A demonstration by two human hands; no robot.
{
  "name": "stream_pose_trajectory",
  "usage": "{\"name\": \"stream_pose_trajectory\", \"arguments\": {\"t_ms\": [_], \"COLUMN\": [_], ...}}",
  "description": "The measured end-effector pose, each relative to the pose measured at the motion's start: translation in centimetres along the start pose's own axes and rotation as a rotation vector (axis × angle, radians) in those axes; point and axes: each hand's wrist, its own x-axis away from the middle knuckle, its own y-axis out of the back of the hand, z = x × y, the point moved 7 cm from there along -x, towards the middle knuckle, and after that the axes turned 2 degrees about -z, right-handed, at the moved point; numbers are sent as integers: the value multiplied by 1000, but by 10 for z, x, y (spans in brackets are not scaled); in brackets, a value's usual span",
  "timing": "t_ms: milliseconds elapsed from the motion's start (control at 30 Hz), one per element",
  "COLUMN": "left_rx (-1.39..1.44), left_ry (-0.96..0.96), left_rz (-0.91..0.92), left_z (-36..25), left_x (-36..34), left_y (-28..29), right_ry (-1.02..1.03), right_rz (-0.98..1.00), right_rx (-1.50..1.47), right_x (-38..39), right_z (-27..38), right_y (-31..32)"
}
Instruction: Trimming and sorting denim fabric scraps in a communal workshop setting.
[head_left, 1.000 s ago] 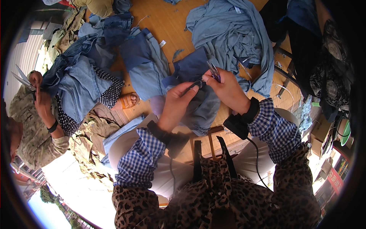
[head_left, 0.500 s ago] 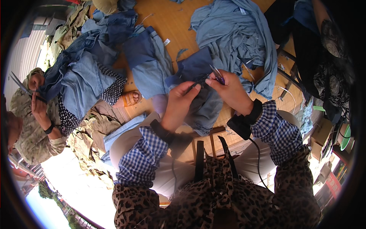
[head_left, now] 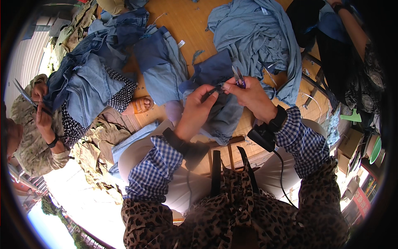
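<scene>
My left hand (head_left: 193,110) pinches a small dark piece of cloth (head_left: 214,91) at the middle of the view, fingers closed on it. Just right of it, my right hand (head_left: 253,97) grips small scissors (head_left: 239,76) with purple handles, blades pointing up, while its thumb and finger meet the dark cloth. Below both hands hangs a grey-blue denim piece (head_left: 224,120), with a navy patch (head_left: 209,66) behind it on the wooden board (head_left: 182,16). A folded light denim piece with navy panel (head_left: 161,81) lies to the left.
At left, a co-worker's hands (head_left: 43,114) hold large scissors (head_left: 25,95) beside piled denim (head_left: 85,89). A sandalled foot (head_left: 143,104) rests mid-left. Crumpled blue fabric (head_left: 253,37) fills the upper right, beside another person's arm (head_left: 350,25) and dark fabric (head_left: 331,66). A wire (head_left: 316,103) lies right.
My hands have shifted slightly, the small scissors staying upright in my right hand. The co-worker's arm at upper right has swung further into view.
</scene>
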Motion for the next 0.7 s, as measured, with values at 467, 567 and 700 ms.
{"name": "stream_pose_trajectory", "arguments": {"t_ms": [467,567,700], "left_rx": [-127,-192,-305], "left_ry": [-312,-365,-366], "left_rz": [-98,-205,-420], "left_z": [-4,-2,1], "left_x": [7,16,54], "left_y": [10,19,70], "right_ry": [355,453,1172], "right_rz": [-62,2,208], "right_rx": [486,588,1360], "right_x": [-8,-10,-12], "right_z": [9,-2,-30], "right_y": [-20,-25,9]}}
